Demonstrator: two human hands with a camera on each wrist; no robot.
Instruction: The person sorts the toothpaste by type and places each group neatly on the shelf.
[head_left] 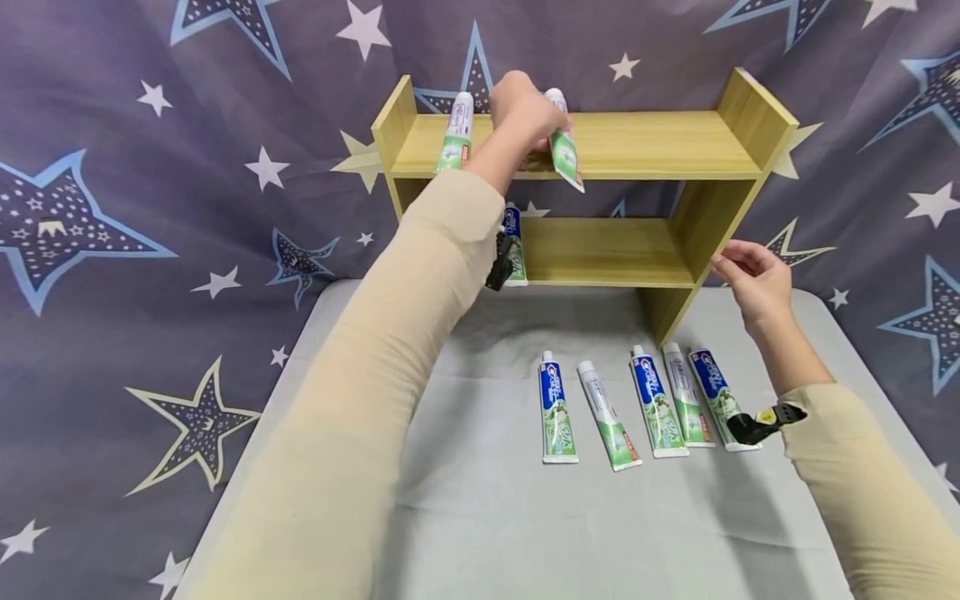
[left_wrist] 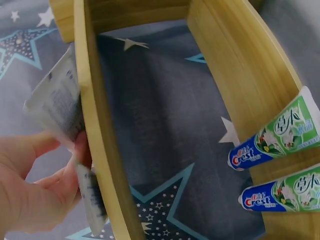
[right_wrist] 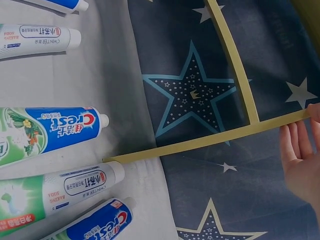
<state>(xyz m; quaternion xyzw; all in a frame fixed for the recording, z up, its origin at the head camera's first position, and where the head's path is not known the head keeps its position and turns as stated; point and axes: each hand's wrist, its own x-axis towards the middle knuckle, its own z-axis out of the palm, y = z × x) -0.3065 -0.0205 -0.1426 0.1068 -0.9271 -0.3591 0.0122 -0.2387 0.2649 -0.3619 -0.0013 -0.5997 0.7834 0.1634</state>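
My left hand [head_left: 525, 112] is over the upper shelf and grips a green and white toothpaste tube [head_left: 566, 154]. In the left wrist view, thumb and fingers pinch this tube [left_wrist: 60, 97], its flat end sticking out past them. Another tube [left_wrist: 91, 197] is just beside the fingers. A similar tube [head_left: 455, 133] leans at the upper shelf's left end. My right hand [head_left: 761, 287] touches the right side panel of the wooden shelf [head_left: 716, 200]. Its fingers rest on the outer face, with the thumb at the front edge.
Two blue and green Crest tubes [left_wrist: 275, 130] lean on the lower shelf, mostly hidden by the left arm in the head view. Several toothpaste tubes, Crest [head_left: 557, 412] and white-green [head_left: 611, 417], lie on the grey cloth [head_left: 487, 508]. A star-patterned curtain [head_left: 90, 350] hangs behind.
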